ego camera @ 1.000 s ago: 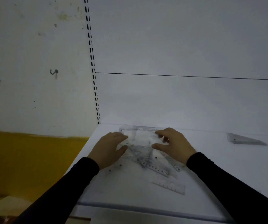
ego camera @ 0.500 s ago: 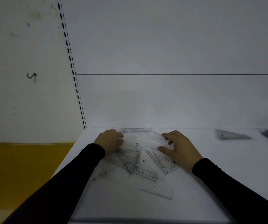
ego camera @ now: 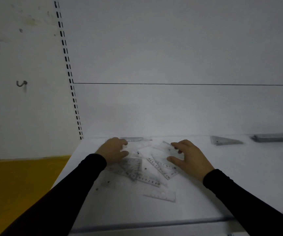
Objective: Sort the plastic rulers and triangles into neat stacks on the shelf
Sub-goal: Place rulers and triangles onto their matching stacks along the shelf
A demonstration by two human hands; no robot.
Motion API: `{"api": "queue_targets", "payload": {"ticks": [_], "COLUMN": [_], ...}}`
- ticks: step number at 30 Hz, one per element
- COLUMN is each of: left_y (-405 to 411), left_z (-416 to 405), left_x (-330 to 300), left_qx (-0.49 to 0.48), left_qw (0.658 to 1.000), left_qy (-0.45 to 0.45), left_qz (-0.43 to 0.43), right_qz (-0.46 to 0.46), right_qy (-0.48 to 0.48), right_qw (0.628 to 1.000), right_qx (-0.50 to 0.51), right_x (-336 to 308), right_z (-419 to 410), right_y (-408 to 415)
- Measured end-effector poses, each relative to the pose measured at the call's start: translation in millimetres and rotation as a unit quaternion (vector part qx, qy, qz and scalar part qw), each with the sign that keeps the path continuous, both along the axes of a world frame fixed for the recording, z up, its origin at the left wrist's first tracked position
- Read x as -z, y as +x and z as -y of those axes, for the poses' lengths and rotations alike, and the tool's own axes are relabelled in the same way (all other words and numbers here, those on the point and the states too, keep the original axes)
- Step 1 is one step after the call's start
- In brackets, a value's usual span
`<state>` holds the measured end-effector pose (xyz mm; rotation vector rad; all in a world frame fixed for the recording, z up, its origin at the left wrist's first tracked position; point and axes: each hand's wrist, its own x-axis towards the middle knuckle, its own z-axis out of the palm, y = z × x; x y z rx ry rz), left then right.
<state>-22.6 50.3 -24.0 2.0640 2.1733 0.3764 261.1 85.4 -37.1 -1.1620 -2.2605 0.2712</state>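
Your left hand (ego camera: 114,150) rests curled on the left edge of the clear pile (ego camera: 142,166) of rulers and triangles, which lies loose and overlapping on the white shelf (ego camera: 222,184). Whether it grips anything, you cannot tell. Your right hand (ego camera: 188,155) is half open, its fingertips (ego camera: 174,145) pinching a clear piece (ego camera: 168,147) lifted at the pile's right. One ruler (ego camera: 160,195) lies apart in front. A triangle stack (ego camera: 224,140) and a darker stack (ego camera: 276,137) sit far right.
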Motion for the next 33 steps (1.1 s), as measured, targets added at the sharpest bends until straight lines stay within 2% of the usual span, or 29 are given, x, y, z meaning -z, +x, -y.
{"api": "queue_targets", "payload": {"ticks": [9,16,24,33], "left_y": [43,109,192,278], "left_z": [6,6,-3,-17], "left_x": [-4,-2,4,18], "left_qx": [0.129,0.192,0.174,0.085], "left_qw": [0.979,0.964,0.971,0.984], "left_qy": [0.141,0.156,0.146,0.137], "left_qz": [0.070,0.091,0.069,0.071], "right_qz": [0.029,0.037,0.039,0.063], "right_qy": [0.038,0.028,0.023,-0.018], "right_qw": [0.993,0.984,0.986,0.993], "right_qx": [0.111,0.169,0.162,0.095], "right_x": [1,1,10,19], "right_z": [47,73,65,3], "right_y": [60,124,211,308]}}
